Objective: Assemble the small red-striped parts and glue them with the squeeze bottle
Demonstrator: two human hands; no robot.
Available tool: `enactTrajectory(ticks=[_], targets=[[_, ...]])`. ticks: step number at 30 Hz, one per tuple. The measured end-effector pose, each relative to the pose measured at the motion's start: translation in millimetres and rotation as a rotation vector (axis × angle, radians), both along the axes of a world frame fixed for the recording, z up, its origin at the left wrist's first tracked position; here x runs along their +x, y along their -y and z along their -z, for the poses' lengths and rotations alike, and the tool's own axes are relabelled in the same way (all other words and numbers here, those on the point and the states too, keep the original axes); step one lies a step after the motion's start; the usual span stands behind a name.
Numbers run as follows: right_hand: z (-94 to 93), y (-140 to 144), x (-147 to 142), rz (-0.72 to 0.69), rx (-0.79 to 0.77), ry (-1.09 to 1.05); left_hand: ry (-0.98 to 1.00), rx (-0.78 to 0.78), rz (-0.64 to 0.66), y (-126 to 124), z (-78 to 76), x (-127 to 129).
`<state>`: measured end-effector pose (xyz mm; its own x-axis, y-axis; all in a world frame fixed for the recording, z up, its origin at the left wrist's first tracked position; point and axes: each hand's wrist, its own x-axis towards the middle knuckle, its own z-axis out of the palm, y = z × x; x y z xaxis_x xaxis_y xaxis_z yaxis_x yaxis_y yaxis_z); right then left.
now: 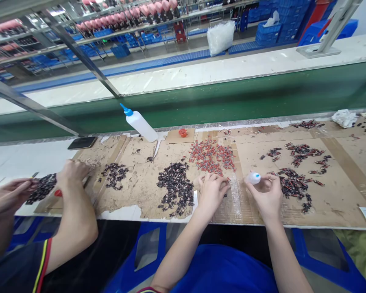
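Blue stool (pixel 158 244) at the near edge, below the table (pixel 332 226); its top is covered with taped cardboard (pixel 146 179). Left hand (pixel 212 191): palm down, fingers curled at the near side of the red parts (pixel 212 156); fingertips close together, cannot tell whether this grip has hold of a part. Right hand (pixel 266 193): grip closed round a small bottle (pixel 253 178), white with blue at the tip, tilted with its end toward the camera, held above the cardboard just right of the left hand. Black parts (pixel 175 189) heaped left of the left hand; dark-and-red parts (pixel 294 183) scattered right of the right hand. At far left, a co-worker's two hands (pixel 70 175) work near another dark heap (pixel 42 189). Farther back: red cup (pixel 182 132) on a cardboard piece behind the red parts; tall bottle (pixel 142 126), white with blue nozzle, leaning left; phone (pixel 82 143) lying flat to its left. Beyond the table, a green strip (pixel 201 101), then a white ledge (pixel 177 79). Farthest: blue crates (pixel 268 32) and racks of pink items (pixel 152 9).
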<state>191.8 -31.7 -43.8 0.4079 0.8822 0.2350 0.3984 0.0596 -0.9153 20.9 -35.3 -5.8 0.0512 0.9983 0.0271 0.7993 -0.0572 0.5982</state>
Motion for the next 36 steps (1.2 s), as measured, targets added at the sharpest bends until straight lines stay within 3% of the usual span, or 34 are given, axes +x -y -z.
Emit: enactTrajectory(ticks=[3,8,10,12,15,18,21,29,36], targets=[[-1.8,0.3,-2.0,-0.003,0.014,-0.005,-0.044,-0.003,0.008,0.0,2.1,4.2],[-16.9,22.6,-7.5,0.158,0.274,0.204,-0.054,-0.012,0.052,2.7,3.9,1.2],[-20.5,34.2,-13.2,0.159,0.308,0.243,-0.035,-0.011,0.074,5.0,3.9,-0.9],[-20.9,41.5,-21.6,0.021,0.192,0.161,-0.004,0.02,0.117,9.1,4.2,-2.8],[-17.6,41.5,-34.2,-0.215,-0.063,-0.153,0.055,0.155,0.212,18.0,6.6,-5.6],[-15.2,35.6,-39.4,-0.326,-0.192,-0.385,0.085,0.34,0.262,25.9,10.7,-9.9],[-16.3,31.9,-36.8,-0.405,-0.245,-0.455,0.106,0.449,0.277,30.1,15.5,-15.9],[-8.9,33.2,-30.2,-0.27,-0.271,-0.282,0.038,0.352,0.199,38.1,31.0,-23.9],[-5.9,41.7,-36.6,-0.278,-0.284,-0.245,0.063,0.29,0.142,36.8,34.1,-18.3]])
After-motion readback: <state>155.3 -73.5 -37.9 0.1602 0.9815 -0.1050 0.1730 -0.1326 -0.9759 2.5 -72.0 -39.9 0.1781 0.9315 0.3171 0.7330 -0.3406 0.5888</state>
